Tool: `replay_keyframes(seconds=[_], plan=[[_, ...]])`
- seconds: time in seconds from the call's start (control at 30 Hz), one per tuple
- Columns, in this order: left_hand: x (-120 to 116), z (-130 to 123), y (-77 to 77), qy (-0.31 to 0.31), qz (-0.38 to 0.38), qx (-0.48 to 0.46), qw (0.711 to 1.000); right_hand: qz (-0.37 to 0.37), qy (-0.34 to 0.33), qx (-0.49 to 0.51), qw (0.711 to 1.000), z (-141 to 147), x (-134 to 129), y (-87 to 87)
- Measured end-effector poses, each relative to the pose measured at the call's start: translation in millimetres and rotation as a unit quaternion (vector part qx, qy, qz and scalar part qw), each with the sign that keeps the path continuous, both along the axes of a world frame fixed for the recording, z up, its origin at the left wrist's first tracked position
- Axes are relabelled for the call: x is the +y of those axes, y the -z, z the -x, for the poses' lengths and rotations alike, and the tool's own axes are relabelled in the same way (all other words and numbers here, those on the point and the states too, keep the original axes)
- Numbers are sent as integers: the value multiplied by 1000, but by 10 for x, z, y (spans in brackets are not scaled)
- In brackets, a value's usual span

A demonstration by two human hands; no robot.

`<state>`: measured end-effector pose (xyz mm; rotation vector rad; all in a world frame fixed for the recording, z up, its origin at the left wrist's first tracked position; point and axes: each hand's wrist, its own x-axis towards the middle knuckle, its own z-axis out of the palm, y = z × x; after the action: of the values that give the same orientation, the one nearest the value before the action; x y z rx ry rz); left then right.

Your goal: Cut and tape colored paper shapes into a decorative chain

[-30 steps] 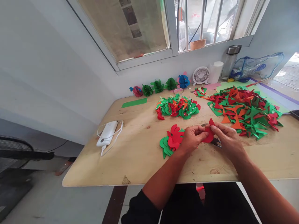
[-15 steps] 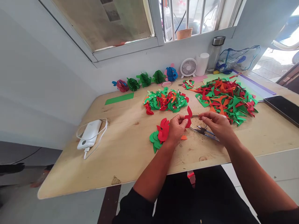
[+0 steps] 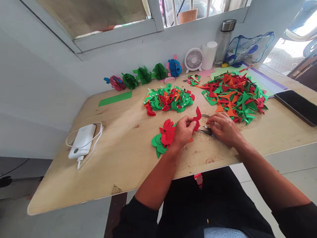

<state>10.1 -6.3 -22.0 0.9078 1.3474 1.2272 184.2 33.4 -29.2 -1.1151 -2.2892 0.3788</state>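
A curved red paper piece is pinched upright between the thumb and fingers of my left hand. Just to its right, my right hand is closed, its fingertips together over a small pale thing too small to name. Dark-bladed snips lie under and beside those fingertips, and part of a thin ring shows behind them. Red cut-outs and green cut-outs lie in a loose pile left of my left hand.
Behind my hands is a heap of striped cut-outs; at the right, a large heap of paper scraps and a phone. A power bank lies left. Paper figures, a fan and a bottle line the wall.
The view has shifted, so the table things appear further left and higher. My right hand's fingertips have come down nearer the snips; my left hand still pinches the red piece.
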Motion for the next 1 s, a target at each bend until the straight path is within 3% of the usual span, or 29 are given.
replay_keyframes(seconds=[1.0], plan=[[-8, -23, 32, 41, 10, -11, 999, -6, -17, -37, 999, 21, -39, -14]])
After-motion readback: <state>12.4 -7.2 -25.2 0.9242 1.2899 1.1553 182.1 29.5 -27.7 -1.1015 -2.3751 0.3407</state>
